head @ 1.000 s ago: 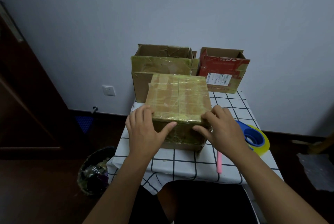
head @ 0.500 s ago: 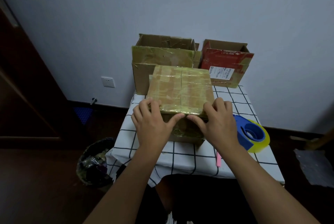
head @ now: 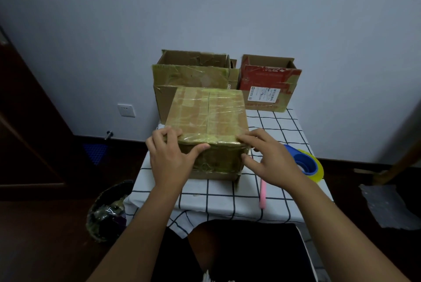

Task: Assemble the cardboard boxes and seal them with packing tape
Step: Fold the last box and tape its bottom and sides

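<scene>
Hands slid apart: left hand grips the taped box's near-left corner, right hand spread loosely at its near-right edge; seam runs away.

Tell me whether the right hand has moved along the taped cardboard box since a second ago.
Yes. The right hand slid right along the taped cardboard box to its right corner, after briefly moving toward the middle.
</scene>
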